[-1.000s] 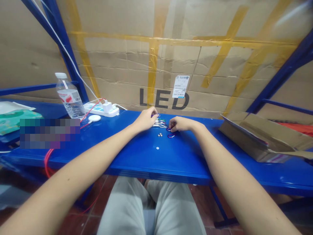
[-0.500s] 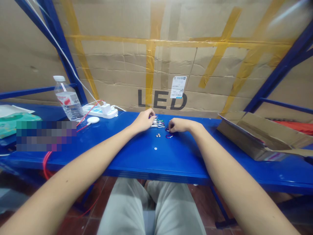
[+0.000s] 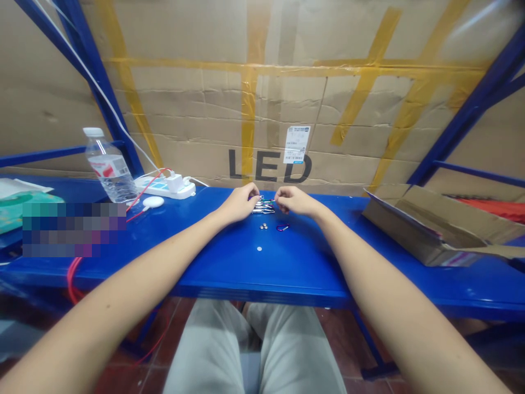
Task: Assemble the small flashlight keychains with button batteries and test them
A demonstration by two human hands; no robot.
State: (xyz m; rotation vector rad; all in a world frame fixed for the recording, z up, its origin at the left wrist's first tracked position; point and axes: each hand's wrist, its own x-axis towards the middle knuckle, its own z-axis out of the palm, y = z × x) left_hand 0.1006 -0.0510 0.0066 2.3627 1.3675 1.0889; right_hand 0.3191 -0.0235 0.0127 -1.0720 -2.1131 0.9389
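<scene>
My left hand is at the left end of a row of small silver rods with clip-like ends. Its fingers are curled together; what they pinch is hidden. At the row's right end is my right hand, thumb and fingertips closed, apparently on a small carabiner largely covered by the fingers. A dark purple carabiner lies on the blue table just below that hand. Several small silver beads sit left of the carabiner. Closer to me is a small white disc.
An open cardboard box stands on the right. To the left are a water bottle, a white power strip, a round white charger and red cable. A large taped carton rises behind the table.
My right hand has moved left to the row. One of the two carabiners beneath it is gone from its spot on the table. My left hand stays by the row.
</scene>
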